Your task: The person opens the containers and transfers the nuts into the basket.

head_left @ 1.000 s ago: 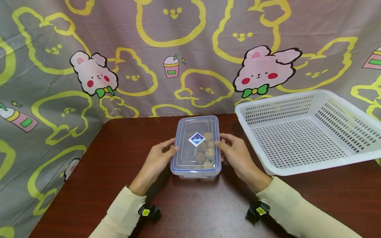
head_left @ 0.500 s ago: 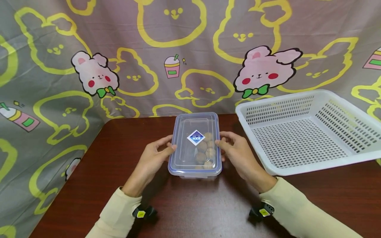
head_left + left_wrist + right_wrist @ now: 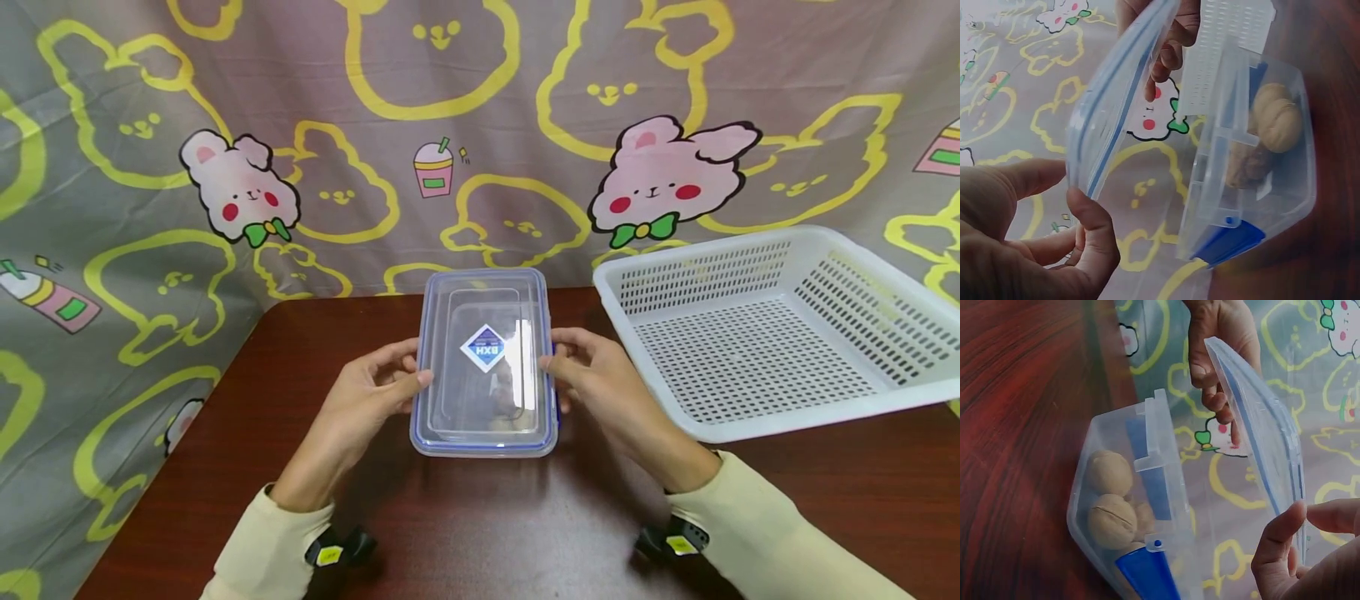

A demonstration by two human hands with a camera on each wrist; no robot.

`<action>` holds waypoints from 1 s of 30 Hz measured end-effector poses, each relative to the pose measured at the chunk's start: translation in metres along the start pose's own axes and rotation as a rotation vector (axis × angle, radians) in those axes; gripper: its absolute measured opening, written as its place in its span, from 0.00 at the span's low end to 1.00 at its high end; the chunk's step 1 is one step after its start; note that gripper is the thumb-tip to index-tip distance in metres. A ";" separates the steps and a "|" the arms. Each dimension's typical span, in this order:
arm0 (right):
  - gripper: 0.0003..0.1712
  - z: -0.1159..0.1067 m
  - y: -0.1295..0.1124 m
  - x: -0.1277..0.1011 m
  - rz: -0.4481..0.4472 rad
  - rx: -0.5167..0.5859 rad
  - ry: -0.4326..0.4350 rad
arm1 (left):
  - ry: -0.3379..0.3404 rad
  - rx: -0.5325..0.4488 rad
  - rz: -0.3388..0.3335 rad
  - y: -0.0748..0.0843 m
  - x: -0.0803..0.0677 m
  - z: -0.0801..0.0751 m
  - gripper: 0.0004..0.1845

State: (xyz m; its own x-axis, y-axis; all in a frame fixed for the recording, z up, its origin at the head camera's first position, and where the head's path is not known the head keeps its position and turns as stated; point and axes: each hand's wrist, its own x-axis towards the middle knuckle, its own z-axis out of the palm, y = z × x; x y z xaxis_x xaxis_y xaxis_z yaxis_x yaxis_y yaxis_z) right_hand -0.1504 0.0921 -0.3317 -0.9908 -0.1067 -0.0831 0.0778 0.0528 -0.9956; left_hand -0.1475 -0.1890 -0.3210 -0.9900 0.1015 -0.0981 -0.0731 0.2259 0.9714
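Both hands hold a clear rectangular lid (image 3: 480, 408) with a blue rim and a diamond sticker, lifted off its box. My left hand (image 3: 408, 371) pinches the lid's left edge and my right hand (image 3: 558, 354) pinches its right edge. In the left wrist view the lid (image 3: 1116, 94) hangs apart from the clear box (image 3: 1272, 200), which holds walnuts (image 3: 1279, 122) and has a blue clasp. The right wrist view shows the same box (image 3: 1147, 481), its walnuts (image 3: 1110, 519) and the raised lid (image 3: 1266, 431). In the head view the lid hides most of the box.
A white perforated plastic basket (image 3: 750, 421) stands to the right, tilted, close to my right hand. The dark wooden table (image 3: 480, 517) ends at a rabbit-print cloth (image 3: 300, 125) at the back and left.
The lid has come up off the box and towards the camera, held by both hands; glare now hides the walnuts in the head view. Both forearms drew back slightly.
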 end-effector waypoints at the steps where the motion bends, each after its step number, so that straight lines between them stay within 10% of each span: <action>1: 0.25 0.000 -0.001 -0.001 -0.007 -0.011 -0.006 | 0.002 0.005 0.005 0.001 -0.001 -0.001 0.28; 15: 0.23 0.004 -0.014 -0.015 -0.210 -0.134 -0.150 | 0.039 0.159 0.098 0.024 -0.028 -0.024 0.29; 30: 0.09 0.025 -0.022 -0.018 -0.349 -0.221 -0.115 | 0.188 0.323 0.166 0.035 -0.053 -0.048 0.20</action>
State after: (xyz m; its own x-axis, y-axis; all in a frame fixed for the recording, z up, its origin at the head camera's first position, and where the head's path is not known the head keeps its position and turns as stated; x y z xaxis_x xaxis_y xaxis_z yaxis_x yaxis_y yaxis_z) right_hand -0.1319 0.0683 -0.3098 -0.9338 -0.2650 0.2405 -0.2980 0.2039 -0.9325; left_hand -0.1035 -0.2335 -0.2717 -0.9921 -0.0104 0.1246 0.1013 0.5171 0.8499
